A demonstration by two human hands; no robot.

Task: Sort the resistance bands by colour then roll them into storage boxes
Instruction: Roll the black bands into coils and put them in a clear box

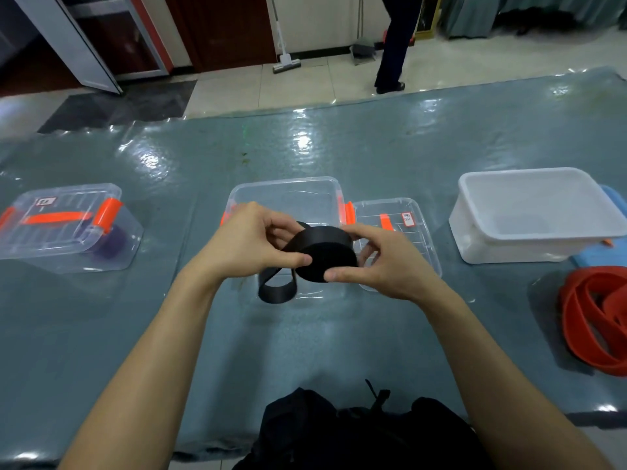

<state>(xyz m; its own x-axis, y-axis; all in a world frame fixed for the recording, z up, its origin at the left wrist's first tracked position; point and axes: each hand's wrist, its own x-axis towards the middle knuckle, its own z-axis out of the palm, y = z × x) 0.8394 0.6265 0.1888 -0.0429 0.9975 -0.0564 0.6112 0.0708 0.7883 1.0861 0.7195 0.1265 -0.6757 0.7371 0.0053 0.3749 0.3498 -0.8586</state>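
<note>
Black fabric bundle (339,432): at the near edge of the tabletop (305,340), just below your forearms.

Your left hand (251,242): fingers curled around the black resistance band (325,254), thumb tip pressed on the near side of the roll.

Your right hand (376,262): fingers and thumb grasp the same roll from the right.

Black resistance band: mostly wound into a coil and held in the air above the open clear box (288,195). Its loose tail hangs down in a loop toward the tabletop.

Clear lid (403,232): flat, just right of the open box, orange latch showing.

Closed clear box (64,228): far left, orange handle, purple band roll (112,244) inside.

White tub (536,215): right, open.

Red resistance bands (597,317): loose heap on the tabletop, near the white tub.

Floor beyond: mop (285,59), and a person's legs (393,45).
</note>
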